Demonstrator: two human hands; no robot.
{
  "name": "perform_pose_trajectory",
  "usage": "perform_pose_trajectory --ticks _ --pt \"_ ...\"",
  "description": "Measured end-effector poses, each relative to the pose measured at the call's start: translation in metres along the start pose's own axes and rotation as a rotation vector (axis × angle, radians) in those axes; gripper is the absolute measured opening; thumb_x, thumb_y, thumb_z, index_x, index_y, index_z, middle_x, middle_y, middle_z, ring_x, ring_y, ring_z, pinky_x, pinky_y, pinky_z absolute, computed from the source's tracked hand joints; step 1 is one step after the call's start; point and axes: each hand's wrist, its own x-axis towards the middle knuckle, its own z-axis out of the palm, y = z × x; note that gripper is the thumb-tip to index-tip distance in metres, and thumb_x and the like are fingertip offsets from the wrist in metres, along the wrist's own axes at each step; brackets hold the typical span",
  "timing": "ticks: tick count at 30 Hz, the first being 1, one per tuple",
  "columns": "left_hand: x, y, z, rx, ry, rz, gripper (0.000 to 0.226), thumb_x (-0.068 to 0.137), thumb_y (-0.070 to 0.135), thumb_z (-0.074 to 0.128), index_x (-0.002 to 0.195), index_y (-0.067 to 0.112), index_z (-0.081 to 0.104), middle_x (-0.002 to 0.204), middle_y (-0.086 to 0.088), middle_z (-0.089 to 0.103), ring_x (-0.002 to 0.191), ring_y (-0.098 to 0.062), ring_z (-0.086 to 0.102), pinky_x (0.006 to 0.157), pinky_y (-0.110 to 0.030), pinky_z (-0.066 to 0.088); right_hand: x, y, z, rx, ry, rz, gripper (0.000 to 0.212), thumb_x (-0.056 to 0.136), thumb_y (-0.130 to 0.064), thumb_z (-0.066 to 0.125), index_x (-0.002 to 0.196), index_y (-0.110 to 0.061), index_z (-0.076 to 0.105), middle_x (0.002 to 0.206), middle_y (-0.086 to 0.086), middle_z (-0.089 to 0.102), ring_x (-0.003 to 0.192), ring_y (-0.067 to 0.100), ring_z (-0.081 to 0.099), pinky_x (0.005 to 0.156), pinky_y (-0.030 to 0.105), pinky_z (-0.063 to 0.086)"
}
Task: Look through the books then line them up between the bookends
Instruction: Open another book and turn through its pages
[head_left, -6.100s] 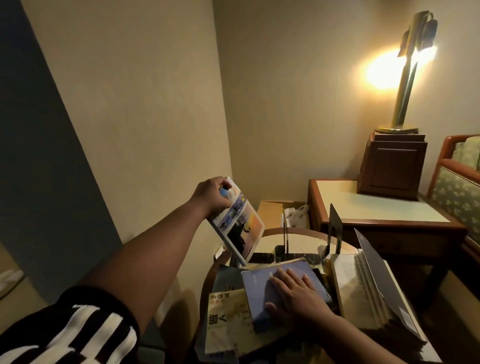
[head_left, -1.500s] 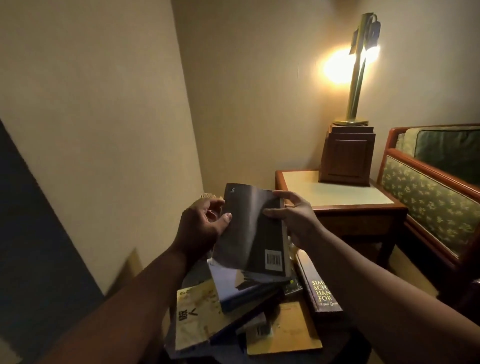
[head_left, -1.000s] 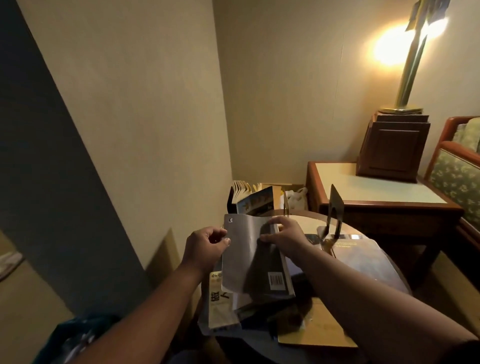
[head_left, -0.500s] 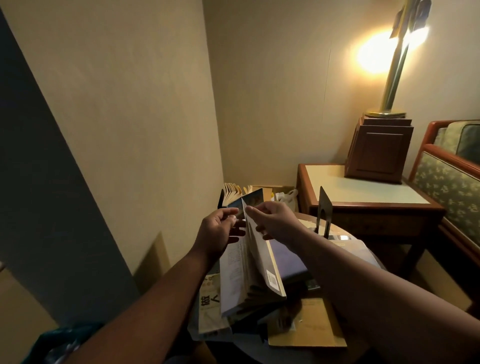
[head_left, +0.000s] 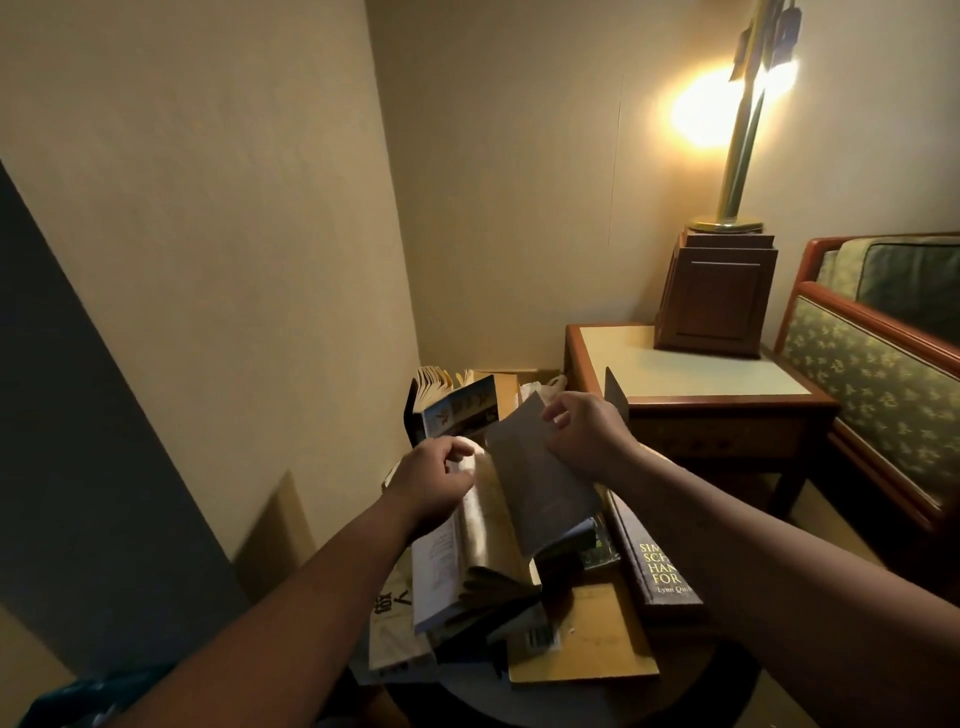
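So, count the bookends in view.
1 for certain: the dark bookend stands upright just behind the right hand. Another may be hidden behind the open book or the standing book.

Place: sitting corner of a home or hotel room.
Walls: plain beige wallpapered walls (head_left: 234, 208), upper left.
Light: lit brass stem lamp (head_left: 740, 156) on a dark wooden box (head_left: 719, 296), upper right.
Furniture: wood-framed pale-topped side table (head_left: 675, 369); green patterned red-wood armchair (head_left: 883, 374), right edge.
Reading: paperback books (head_left: 576, 639) heaped on a round dark table (head_left: 685, 691), lower centre.
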Motion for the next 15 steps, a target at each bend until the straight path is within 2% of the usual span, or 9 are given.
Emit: perform_pose_trajectory --ticks 3,7,11,15 --pt "-0.002 -0.011 0.008 0.198 -0.033 -0.062 0.055 0.077 0.051 0.059 0.129 0.032 0.052 0.129 0.003 0.049 0.117 -0.02 0.051 0.097 -0.047 0.049 -0.005 0.023 -0.001 -0.07 -0.022 0.051 0.038 0.085 -0.005 0.074 0.12 -0.017 0.066 0.126 0.008 0.061 0.107 0.023 0.061 0.075 0.022 0.053" --pt "-0.004 -0.018 0.016 0.221 -0.037 -0.084 0.067 0.074 0.054 0.06 0.135 0.029 0.05 0.132 0.001 0.049 0.117 -0.02 0.05 0.099 -0.046 0.048 -0.019 0.043 0.014 -0.116 -0.133 0.125 0.057 0.079 -0.031 0.083 0.13 -0.027 0.059 0.129 0.003 0.05 0.108 0.025 0.06 0.082 0.03 0.058" --pt "-0.008 -0.024 0.015 0.215 -0.021 -0.092 0.071 0.069 0.055 0.06 0.135 0.031 0.052 0.131 0.003 0.05 0.117 -0.02 0.053 0.098 -0.045 0.05 -0.034 0.051 0.036 -0.129 -0.201 0.124 0.05 0.086 -0.04 0.074 0.133 -0.033 0.056 0.139 0.002 0.046 0.118 0.025 0.055 0.094 0.041 0.056" --pt "-0.009 -0.027 0.013 0.178 -0.001 -0.085 0.063 0.077 0.04 0.069 0.136 0.025 0.052 0.134 0.0 0.05 0.121 -0.022 0.052 0.1 -0.044 0.049 -0.047 0.05 0.056 -0.227 -0.214 0.044 0.038 0.096 -0.04 0.057 0.132 -0.027 0.057 0.143 0.002 0.047 0.138 0.028 0.04 0.109 0.051 0.042"
